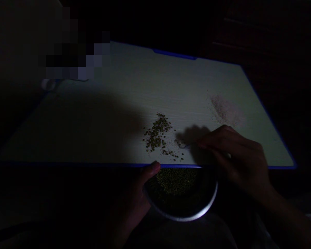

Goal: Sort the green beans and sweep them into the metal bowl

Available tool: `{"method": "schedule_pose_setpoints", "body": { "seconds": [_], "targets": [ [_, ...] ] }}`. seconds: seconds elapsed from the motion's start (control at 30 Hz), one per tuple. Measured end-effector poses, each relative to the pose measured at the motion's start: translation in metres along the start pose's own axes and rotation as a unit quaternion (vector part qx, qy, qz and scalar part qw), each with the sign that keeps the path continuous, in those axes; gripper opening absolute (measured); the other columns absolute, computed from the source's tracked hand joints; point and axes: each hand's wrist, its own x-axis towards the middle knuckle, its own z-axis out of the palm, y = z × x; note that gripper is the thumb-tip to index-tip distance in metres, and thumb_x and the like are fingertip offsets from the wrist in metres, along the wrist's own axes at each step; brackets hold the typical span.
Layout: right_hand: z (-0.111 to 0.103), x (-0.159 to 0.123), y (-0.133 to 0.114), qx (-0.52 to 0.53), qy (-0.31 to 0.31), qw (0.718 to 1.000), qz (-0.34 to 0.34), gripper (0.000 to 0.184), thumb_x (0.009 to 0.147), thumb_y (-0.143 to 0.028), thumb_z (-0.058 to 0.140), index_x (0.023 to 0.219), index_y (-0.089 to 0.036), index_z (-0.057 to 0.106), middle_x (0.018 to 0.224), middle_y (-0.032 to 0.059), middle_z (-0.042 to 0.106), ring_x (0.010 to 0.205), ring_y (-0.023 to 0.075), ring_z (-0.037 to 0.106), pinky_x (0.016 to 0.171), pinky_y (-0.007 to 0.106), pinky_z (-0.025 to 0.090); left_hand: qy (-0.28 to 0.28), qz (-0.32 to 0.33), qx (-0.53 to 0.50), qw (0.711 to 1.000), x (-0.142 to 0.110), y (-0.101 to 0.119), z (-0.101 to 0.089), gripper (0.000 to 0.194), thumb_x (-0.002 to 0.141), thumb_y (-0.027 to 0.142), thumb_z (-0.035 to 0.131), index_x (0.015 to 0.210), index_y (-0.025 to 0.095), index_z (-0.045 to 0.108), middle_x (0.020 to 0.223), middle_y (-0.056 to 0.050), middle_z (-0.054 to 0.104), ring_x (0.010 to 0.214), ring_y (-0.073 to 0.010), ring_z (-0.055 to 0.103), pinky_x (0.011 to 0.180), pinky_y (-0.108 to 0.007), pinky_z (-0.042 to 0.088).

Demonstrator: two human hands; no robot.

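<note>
My right hand [235, 152] is closed in a pinch round the handle of a small spoon [188, 145]. The spoon's tip rests low over the tabletop, among a few scattered pale grains and green beans. Just left of it lies a loose heap of green mung beans [157, 133]. Below the table's near edge, my left hand [142, 193] grips the side of a metal bowl [194, 216], its thumb up by the blue edging. More green beans [177, 181] fill the bowl's bottom. The left fingers under the bowl are hidden.
The pale folding table [114, 83] has a blue rim. A spread pile of whitish rice-like grains [226, 110] lies at its right. At the far left corner sits a pale rounded object [48, 84], beside a blurred-out patch. The surroundings are very dark.
</note>
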Motion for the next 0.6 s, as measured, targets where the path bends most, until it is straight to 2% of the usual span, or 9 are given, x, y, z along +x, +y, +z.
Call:
{"method": "schedule_pose_setpoints", "body": {
  "seconds": [0.13, 0.27, 0.4, 0.6],
  "targets": [
    [0.001, 0.003, 0.0, 0.019, -0.025, 0.999, -0.017, 0.021, 0.098, -0.01, 0.058, 0.11, -0.02, 0.072, 0.091, 0.0061, 0.075, 0.085, 0.0213, 0.065, 0.075, 0.039, 0.048, 0.008, -0.036, 0.049, 0.998, 0.0, 0.001, 0.001, 0.037, 0.082, 0.03, 0.073, 0.118, 0.032, 0.076, 0.135, -0.006, 0.075, 0.128, -0.0357, 0.066, 0.119, -0.059, 0.038],
    [0.002, 0.002, 0.001, 0.045, -0.035, 0.997, -0.05, 0.022, 0.097, -0.009, 0.057, 0.109, -0.018, 0.072, 0.091, 0.0074, 0.074, 0.083, 0.0213, 0.063, 0.075, 0.04, 0.046, 0.036, -0.029, 0.081, 0.996, 0.001, -0.007, 0.002, 0.038, 0.082, 0.039, 0.074, 0.118, 0.031, 0.077, 0.139, -0.008, 0.072, 0.132, -0.0391, 0.062, 0.121, -0.064, 0.03],
    [0.001, -0.001, 0.001, 0.056, -0.037, 0.997, -0.049, 0.023, 0.095, -0.007, 0.057, 0.109, -0.018, 0.072, 0.092, 0.0074, 0.074, 0.083, 0.0217, 0.062, 0.075, 0.04, 0.045, 0.021, -0.022, 0.033, 0.999, 0.001, -0.011, 0.003, 0.038, 0.082, 0.04, 0.074, 0.118, 0.03, 0.077, 0.137, -0.009, 0.073, 0.13, -0.0386, 0.064, 0.119, -0.063, 0.034],
    [0.0, -0.009, 0.0, 0.051, -0.037, 0.998, -0.024, 0.026, 0.095, -0.008, 0.058, 0.112, -0.021, 0.072, 0.092, 0.006, 0.074, 0.082, 0.0216, 0.061, 0.073, 0.04, 0.045, 0.008, -0.028, 0.039, 0.999, -0.001, -0.009, -0.001, 0.045, 0.075, 0.042, 0.08, 0.119, 0.032, 0.077, 0.139, -0.008, 0.072, 0.133, -0.0416, 0.061, 0.12, -0.064, 0.033]
  ]
}}
